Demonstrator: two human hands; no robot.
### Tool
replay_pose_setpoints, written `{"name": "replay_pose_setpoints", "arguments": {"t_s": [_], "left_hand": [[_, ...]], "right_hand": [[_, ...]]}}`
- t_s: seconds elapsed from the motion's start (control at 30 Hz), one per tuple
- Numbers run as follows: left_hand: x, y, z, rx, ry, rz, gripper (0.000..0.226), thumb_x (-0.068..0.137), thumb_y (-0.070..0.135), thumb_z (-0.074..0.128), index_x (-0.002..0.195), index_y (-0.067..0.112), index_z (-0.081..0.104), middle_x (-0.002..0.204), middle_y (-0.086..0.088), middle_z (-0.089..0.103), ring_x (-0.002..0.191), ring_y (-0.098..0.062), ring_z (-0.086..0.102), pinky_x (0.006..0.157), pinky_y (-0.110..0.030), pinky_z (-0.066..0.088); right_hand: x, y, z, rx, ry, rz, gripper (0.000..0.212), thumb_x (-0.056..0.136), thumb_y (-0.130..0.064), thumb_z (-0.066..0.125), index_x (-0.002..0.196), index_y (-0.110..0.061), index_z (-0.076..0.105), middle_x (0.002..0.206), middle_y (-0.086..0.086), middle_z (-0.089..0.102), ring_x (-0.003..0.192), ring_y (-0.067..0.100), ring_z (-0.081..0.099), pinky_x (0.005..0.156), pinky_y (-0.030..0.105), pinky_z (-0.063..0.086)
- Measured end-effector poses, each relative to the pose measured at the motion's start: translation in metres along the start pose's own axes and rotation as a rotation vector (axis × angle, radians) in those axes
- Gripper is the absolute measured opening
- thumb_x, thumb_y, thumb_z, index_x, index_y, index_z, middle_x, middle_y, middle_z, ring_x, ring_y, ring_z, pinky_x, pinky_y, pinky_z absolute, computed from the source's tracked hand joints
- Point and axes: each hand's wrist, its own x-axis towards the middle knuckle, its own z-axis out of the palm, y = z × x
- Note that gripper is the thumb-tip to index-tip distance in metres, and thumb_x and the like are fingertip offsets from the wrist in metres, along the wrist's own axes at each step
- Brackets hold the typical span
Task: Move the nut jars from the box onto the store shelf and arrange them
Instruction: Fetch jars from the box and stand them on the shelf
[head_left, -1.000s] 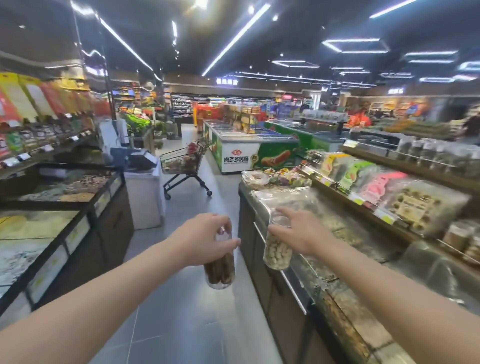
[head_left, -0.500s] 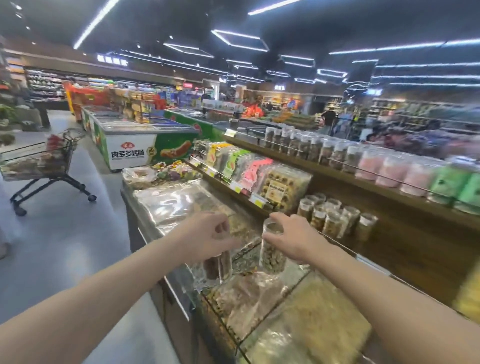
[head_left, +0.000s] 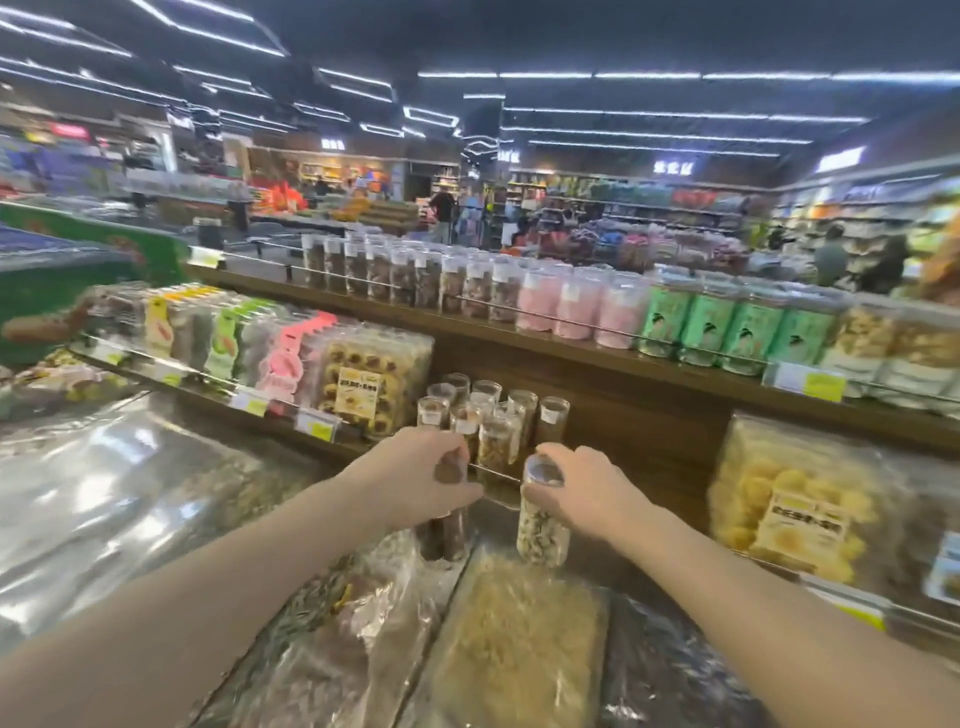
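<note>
— Can any of the writing be read?

— Hardly. The yellow price tags (head_left: 318, 429) on the shelf rails and the cream label on the cookie box (head_left: 375, 382) carry dark characters, but all are too blurred to make out. The glowing signs far back in the store are no clearer.

— What are the hands doing?

— The left hand (head_left: 422, 480) has its fingers (head_left: 457, 496) curled shut around the top of a clear jar of dark brown nuts (head_left: 448, 535). The right hand (head_left: 587, 493) grips the lid end of a clear jar of pale nuts (head_left: 543, 532), thumb and fingers wrapped around it.

— Where are those jars?

— Both hang upright in the hands, above the plastic-covered bulk bins of the counter (head_left: 509, 644), just in front of the lower shelf (head_left: 670, 483).

— And on that shelf?

— A cluster of similar jars (head_left: 488, 415) stands just beyond the hands, to the right of the cookie box.
</note>
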Motion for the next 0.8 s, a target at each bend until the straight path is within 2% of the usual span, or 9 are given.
{"name": "replay_pose_setpoints", "arguments": {"t_s": [0.23, 0.4, 0.57, 0.7, 0.8], "left_hand": [[0.097, -0.036, -0.002, 0.004, -0.086, 0.151, 0.032, 0.084, 0.064, 0.066, 0.1, 0.036, 0.06, 0.096, 0.016, 0.064, 0.084, -0.005, 0.062, 0.08, -0.033, 0.056], [0.149, -0.058, -0.001, -0.008, -0.123, 0.207, 0.036, 0.086, 0.062, 0.065, 0.107, 0.033, 0.061, 0.103, 0.012, 0.062, 0.088, -0.009, 0.061, 0.083, -0.037, 0.055], [0.192, -0.071, 0.007, -0.046, -0.132, 0.239, 0.039, 0.085, 0.061, 0.067, 0.11, 0.033, 0.061, 0.105, 0.012, 0.062, 0.095, -0.009, 0.059, 0.086, -0.037, 0.054], [0.218, -0.074, 0.022, -0.075, -0.159, 0.221, 0.045, 0.084, 0.061, 0.069, 0.12, 0.035, 0.061, 0.113, 0.012, 0.061, 0.093, -0.005, 0.061, 0.08, -0.028, 0.055], [0.232, -0.076, 0.033, -0.099, -0.182, 0.227, 0.04, 0.085, 0.058, 0.07, 0.116, 0.035, 0.061, 0.108, 0.014, 0.061, 0.089, -0.004, 0.06, 0.078, -0.029, 0.056]], "right_hand": [[0.082, 0.014, 0.002, -0.024, 0.012, 0.212, 0.068, 0.093, -0.062, 0.053, 0.15, -0.028, 0.038, 0.134, 0.014, 0.052, 0.117, 0.035, 0.058, 0.087, 0.037, 0.047], [0.141, 0.024, 0.012, 0.028, -0.006, 0.336, 0.077, 0.093, -0.062, 0.053, 0.158, -0.03, 0.027, 0.147, 0.014, 0.045, 0.119, 0.032, 0.058, 0.094, 0.038, 0.053], [0.191, 0.033, 0.024, 0.099, -0.004, 0.397, 0.077, 0.097, -0.053, 0.052, 0.161, -0.026, 0.017, 0.158, 0.019, 0.03, 0.133, 0.037, 0.048, 0.104, 0.043, 0.046], [0.23, 0.046, 0.045, 0.202, 0.03, 0.451, 0.078, 0.095, -0.039, 0.061, 0.156, -0.018, 0.017, 0.152, 0.02, 0.035, 0.13, 0.035, 0.048, 0.105, 0.047, 0.047], [0.254, 0.053, 0.055, 0.214, 0.005, 0.498, 0.086, 0.095, -0.026, 0.065, 0.159, -0.019, 0.009, 0.157, 0.019, 0.029, 0.137, 0.035, 0.043, 0.108, 0.047, 0.046]]}}
